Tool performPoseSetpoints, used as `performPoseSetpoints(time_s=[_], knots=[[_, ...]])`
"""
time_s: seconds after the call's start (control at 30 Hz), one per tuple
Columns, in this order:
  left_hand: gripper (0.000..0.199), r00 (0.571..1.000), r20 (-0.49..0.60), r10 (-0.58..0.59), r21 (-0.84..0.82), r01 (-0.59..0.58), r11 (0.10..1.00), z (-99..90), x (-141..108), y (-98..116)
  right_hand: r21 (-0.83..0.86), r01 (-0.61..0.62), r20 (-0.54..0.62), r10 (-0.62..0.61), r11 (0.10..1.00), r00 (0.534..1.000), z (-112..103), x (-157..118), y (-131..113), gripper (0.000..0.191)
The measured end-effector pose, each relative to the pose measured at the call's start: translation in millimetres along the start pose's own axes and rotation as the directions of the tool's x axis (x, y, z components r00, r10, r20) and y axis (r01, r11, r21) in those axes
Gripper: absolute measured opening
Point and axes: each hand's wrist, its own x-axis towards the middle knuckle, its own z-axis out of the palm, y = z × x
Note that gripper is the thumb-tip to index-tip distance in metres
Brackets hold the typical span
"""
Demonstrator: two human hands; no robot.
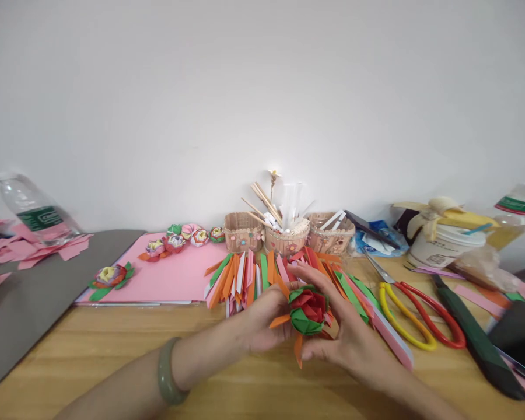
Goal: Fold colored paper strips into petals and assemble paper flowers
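Two hands closed in on one red-and-green paper flower (pixel 308 309), right of centre in the lower half of the frame, above the wooden table (pixel 126 356). Your left hand (pixel 265 321) gripped its left side, fingertips hidden behind the petals; your right hand (pixel 354 338) arched round the other side, thumb below and fingers above, well parted, and whether they pressed on it you could not tell from this view. Orange paper tips (pixel 298 350) stuck out at its left and underneath. By its look the flower was very light, dry rather than slippery, springy along its folds and easily crushed, so the sound hold was probably low at the base, with a soft pinch that spared petals and tips. Folded paper strips (pixel 231 283) fanned out behind your hands; scissors (pixel 396 284) lay towards the lower right.
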Motion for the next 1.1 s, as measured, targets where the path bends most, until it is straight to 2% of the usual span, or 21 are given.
performPoseSetpoints(time_s=[0.1,0.17,0.27,0.37,0.47,0.53,0.63,0.83,0.93,1.1], knots=[[0.014,1.000,0.014,-0.016,-0.011,0.017,1.000,-5.0,1,-3,-0.019,-0.035,0.010,0.035,0.999,0.999,-1,0,0,0.067],[0.012,1.000,0.025,-0.014,-0.026,0.015,1.000,-5.2,1,-3,-0.014,-0.047,0.030,0.048,0.999,0.998,-2,0,-2,0.064],[0.008,0.999,0.041,-0.022,-0.023,0.023,0.999,-1.1,-2,-2,-0.045,0.028,0.012,-0.027,0.999,1.000,-2,-1,-3,0.072],[0.010,0.999,0.031,-0.028,0.027,0.027,0.999,3.7,-3,-1,-0.176,0.107,-0.075,-0.122,0.979,0.990,1,-3,-2,0.075],[0.011,1.000,0.000,0.015,0.065,-0.015,0.998,5.3,-2,-4,-0.407,0.163,-0.141,-0.238,0.899,0.961,3,-6,0,0.070],[0.009,1.000,-0.014,0.026,0.071,-0.025,0.997,4.5,-1,-7,-0.540,0.214,-0.117,-0.324,0.814,0.939,3,-6,2,0.062],[0.006,1.000,-0.011,0.009,0.077,-0.008,0.997,2.4,1,-10,-0.623,0.262,-0.061,-0.380,0.737,0.923,2,-5,1,0.047],[0.005,1.000,-0.016,-0.025,0.121,0.027,0.992,0.6,1,-11,-0.640,0.305,0.002,-0.395,0.705,0.919,0,-5,-1,0.027],[0.010,1.000,-0.012,-0.007,0.181,0.009,0.983,2.2,-2,-8,-0.589,0.324,0.013,-0.392,0.741,0.920,-2,-6,2,0.020],[0.027,0.998,0.015,0.064,0.394,-0.065,0.917,6.8,-6,-3,-0.472,0.279,0.013,-0.310,0.836,0.951,-6,-6,8,0.019]])
